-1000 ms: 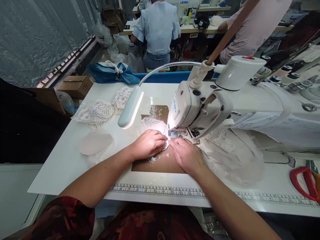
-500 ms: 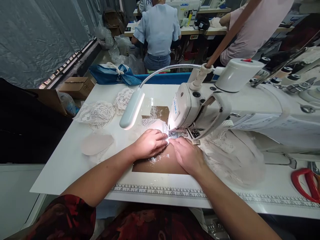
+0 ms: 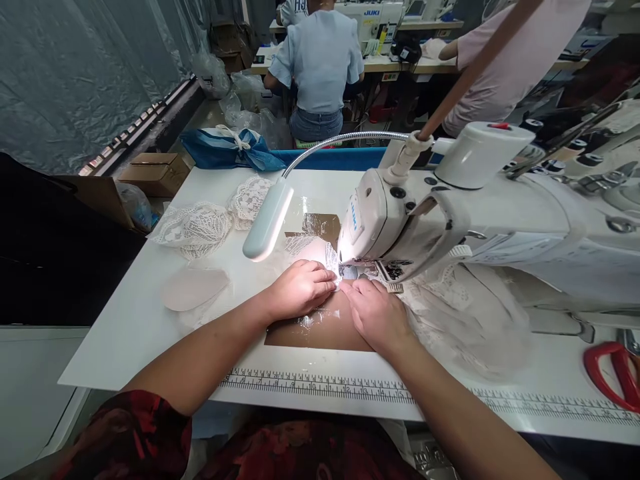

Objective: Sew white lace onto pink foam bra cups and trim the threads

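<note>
A white sewing machine [image 3: 370, 213] stands over a pale piece of lace fabric [image 3: 315, 249], whose edge runs beneath the needle area. My left hand [image 3: 305, 289] lies on the near side of this fabric, fingers together and pressing its edge just left of the needle. Close by on the right, my right hand [image 3: 377, 310] pinches the fabric edge with thumb and forefinger. The fingertips of both hands almost meet in front of the presser foot, and they hide the exact grip. Beneath them is a brown, tape-covered patch [image 3: 320, 333] on the table.
A lamp [image 3: 267, 223] hangs over the left side. Lace bundles [image 3: 193, 227] and a beige rounded pad [image 3: 194, 288] lie left. Sheer fabric [image 3: 480, 327] spreads at right, near red-handled scissors [image 3: 607, 373]. A ruler strip [image 3: 320, 385] lines the front edge. A person [image 3: 320, 63] sits beyond.
The view has shifted slightly, so the machine and lamp appear a little further right and lower. Both hands keep nearly the same hold at the needle.
</note>
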Available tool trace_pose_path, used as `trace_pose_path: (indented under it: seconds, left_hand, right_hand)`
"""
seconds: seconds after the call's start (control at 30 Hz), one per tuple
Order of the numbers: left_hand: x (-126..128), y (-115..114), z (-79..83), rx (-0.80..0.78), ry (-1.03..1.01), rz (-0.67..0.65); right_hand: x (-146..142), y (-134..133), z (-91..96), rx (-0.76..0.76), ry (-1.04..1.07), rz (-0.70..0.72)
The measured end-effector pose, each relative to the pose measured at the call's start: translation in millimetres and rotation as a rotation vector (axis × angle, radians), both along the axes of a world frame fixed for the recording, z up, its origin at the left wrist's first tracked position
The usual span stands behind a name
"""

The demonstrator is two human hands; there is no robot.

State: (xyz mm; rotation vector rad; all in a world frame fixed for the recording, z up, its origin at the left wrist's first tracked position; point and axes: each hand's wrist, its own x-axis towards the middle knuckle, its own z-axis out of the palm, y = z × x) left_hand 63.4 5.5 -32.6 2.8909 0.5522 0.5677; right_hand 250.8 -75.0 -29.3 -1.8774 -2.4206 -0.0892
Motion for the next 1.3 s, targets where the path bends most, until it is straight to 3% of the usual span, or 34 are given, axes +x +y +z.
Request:
trace_pose_path:
  seconds: [0.27,0.57,0.97,1.07,1.17,1.23,1.3]
  left_hand:
    - [3,3,0.4,0.0,0.004,0.121]
    - [1,14,-9.4,0.033,-0.018,0.23]
    - [-11,15,-1.7,0.03,0.101,0.502]
    - [-16,13,7.6,-0.03,0.143,0.56]
    - [-30,8,30.4,-0.137,0.166,0.599]
    - [-51,3,47.3,-0.173,0.155,0.68]
    - [-82,-3,58.2,-0.119,0.129,0.845]
  right_hand:
    - [4,3,-8.4,0.065,0.054,-0.028]
    - [9,1,-7.7,0.088,0.139,0.001]
    - [11,3,-8.8,0.136,0.163,0.044]
    - [14,5,-13.0,0.169,0.161,0.091]
    - [15,6,-14.1,0.181,0.165,0.107]
    - [15,6,-13.1,0.171,0.168,0.106]
    - [15,5,-11.8,0.157,0.174,0.107]
